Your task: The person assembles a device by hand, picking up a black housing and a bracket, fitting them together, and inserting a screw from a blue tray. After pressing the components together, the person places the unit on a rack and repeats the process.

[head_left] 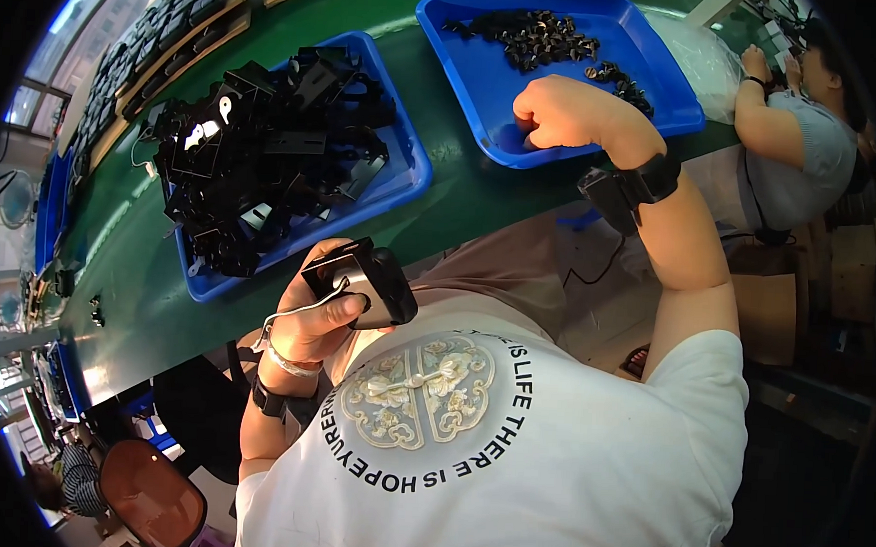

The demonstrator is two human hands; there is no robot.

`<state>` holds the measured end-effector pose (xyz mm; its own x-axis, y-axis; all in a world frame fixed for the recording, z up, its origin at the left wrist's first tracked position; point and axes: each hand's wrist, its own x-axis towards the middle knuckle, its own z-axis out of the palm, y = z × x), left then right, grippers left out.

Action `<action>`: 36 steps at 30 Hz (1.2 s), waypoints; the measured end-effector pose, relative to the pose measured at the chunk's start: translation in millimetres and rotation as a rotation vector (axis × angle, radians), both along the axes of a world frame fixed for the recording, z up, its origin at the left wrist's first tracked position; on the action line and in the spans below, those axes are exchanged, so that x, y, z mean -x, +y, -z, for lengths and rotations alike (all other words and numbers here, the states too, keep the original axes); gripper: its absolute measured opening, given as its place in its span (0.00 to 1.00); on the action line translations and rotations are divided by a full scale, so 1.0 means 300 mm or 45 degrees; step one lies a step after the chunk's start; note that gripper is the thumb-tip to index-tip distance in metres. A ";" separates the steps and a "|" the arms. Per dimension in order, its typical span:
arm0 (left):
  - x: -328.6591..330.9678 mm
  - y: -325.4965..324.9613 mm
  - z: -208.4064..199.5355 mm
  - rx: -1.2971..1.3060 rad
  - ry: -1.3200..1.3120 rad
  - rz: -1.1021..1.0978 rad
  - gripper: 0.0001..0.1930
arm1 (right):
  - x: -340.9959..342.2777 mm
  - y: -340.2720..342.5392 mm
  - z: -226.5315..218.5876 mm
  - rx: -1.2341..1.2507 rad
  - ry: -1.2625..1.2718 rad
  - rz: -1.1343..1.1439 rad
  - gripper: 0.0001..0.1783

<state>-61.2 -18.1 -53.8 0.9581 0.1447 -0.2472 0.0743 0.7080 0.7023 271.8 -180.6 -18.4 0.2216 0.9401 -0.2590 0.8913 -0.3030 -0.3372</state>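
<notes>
My left hand [321, 312] grips a black plastic housing [390, 289] with a greyish inner face, held close to my body by the table edge. A thin white cable [304, 312] runs from the housing across my thumb. My right hand [574, 113] is closed, fingers curled down, low over the near part of a blue tray [465, 104]. Several small dark parts with shiny spots [551, 42] are heaped toward the tray's far side. Whatever my right fingertips may pinch is hidden.
Left of it, another blue tray [405, 140] is piled with black plastic parts [267, 158]. Both trays stand on a green table [152, 320]. Racks of black pieces [140, 55] line the far left. A co-worker [806, 133] sits at the right beside clear plastic film [696, 65]. A brown chair [153, 496] stands lower left.
</notes>
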 end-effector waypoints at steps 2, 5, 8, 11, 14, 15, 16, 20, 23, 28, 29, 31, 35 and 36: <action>0.005 0.006 0.002 0.003 -0.008 -0.009 0.30 | -0.005 0.012 -0.001 0.019 -0.035 -0.066 0.06; 0.012 0.014 -0.006 0.012 -0.018 -0.053 0.29 | -0.016 0.001 -0.026 -0.038 0.124 0.048 0.06; -0.001 0.012 -0.018 0.194 -0.081 -0.088 0.28 | -0.008 -0.021 -0.023 -0.242 0.437 0.177 0.06; -0.018 0.011 -0.010 0.288 -0.059 -0.120 0.26 | 0.053 -0.014 -0.025 -0.483 0.797 0.257 0.06; -0.028 -0.002 -0.018 0.319 -0.009 -0.194 0.25 | 0.132 -0.017 -0.032 -0.615 1.020 0.284 0.05; -0.036 0.002 -0.020 0.342 0.014 -0.204 0.24 | 0.162 -0.006 -0.028 -0.672 1.087 0.287 0.05; -0.035 0.001 -0.023 0.341 0.013 -0.210 0.24 | 0.200 0.004 -0.029 -0.733 1.149 0.284 0.06; -0.024 -0.005 -0.035 0.351 0.017 -0.208 0.24 | 0.376 0.030 -0.037 -0.831 1.115 0.262 0.10; -0.023 -0.008 -0.048 0.252 0.122 -0.282 0.25 | 0.453 0.050 -0.033 -0.899 0.971 0.145 0.12; -0.024 -0.015 -0.051 0.175 0.152 -0.334 0.25 | 0.501 0.085 0.020 -1.086 0.781 -0.092 0.13; -0.022 -0.013 -0.046 0.155 0.147 -0.324 0.25 | 0.508 0.092 0.040 -1.134 0.788 -0.103 0.13; -0.019 -0.010 -0.035 0.114 0.136 -0.301 0.26 | 0.520 0.099 0.070 -1.119 0.839 -0.073 0.13; -0.016 -0.009 -0.018 0.126 0.085 -0.280 0.27 | 0.538 0.099 0.102 -1.100 0.951 -0.011 0.14; -0.016 -0.008 -0.016 0.129 0.082 -0.282 0.27 | 0.541 0.097 0.105 -1.111 0.970 -0.014 0.14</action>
<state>-56.5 -20.6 -48.8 0.8876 0.3204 -0.3309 -0.0478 0.7786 0.6257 109.4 -151.6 -49.8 0.2782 0.8657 0.4161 0.3685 0.3038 -0.8786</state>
